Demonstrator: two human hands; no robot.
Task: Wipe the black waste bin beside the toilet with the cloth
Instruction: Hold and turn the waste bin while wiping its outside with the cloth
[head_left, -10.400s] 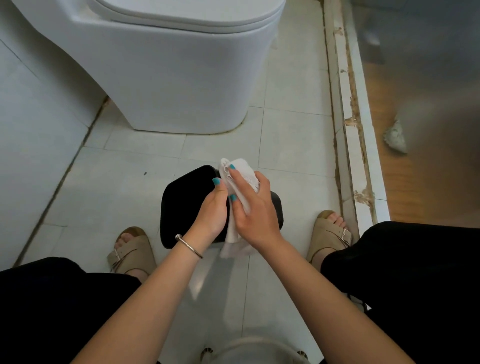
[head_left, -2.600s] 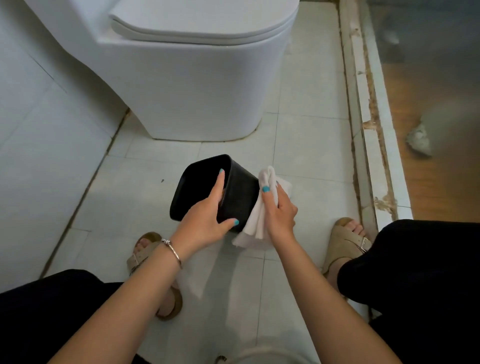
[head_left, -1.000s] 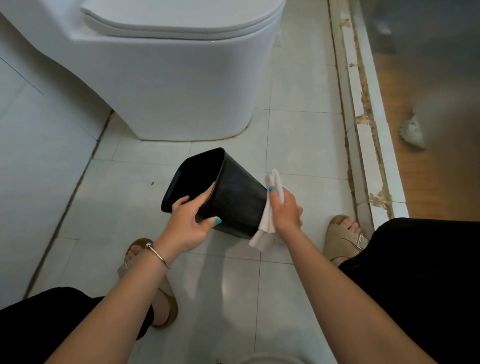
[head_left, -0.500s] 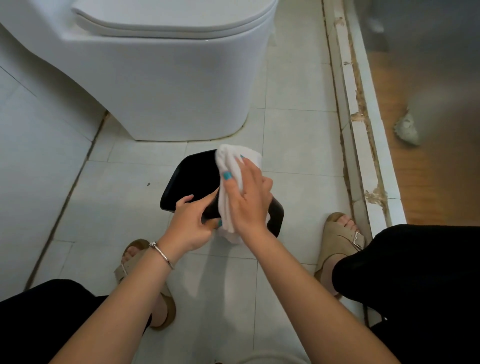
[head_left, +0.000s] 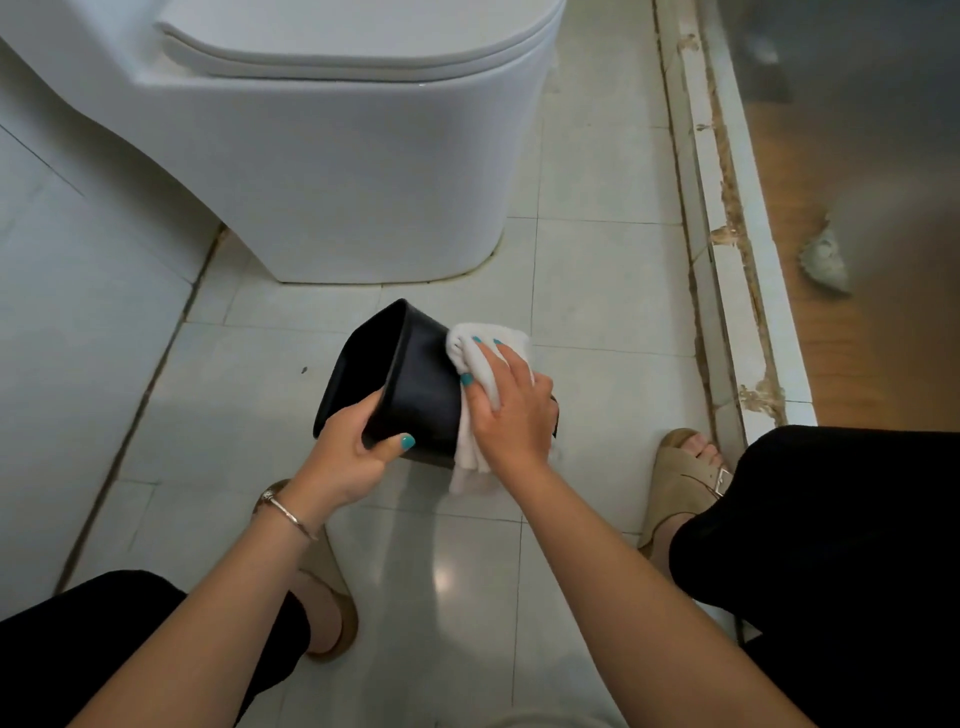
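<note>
Gripping the tilted black waste bin (head_left: 415, 384) at its rim, left hand (head_left: 348, 457) steadies the light, rigid, smooth shell; right hand (head_left: 511, 410) clasps the soft white cloth (head_left: 480, 358) against its side.

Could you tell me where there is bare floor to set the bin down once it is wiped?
Bare tile lies left of the bin, bordered by the wall and toilet, and right of the cloth up to the threshold. Between the sandals it is crowded.
</note>
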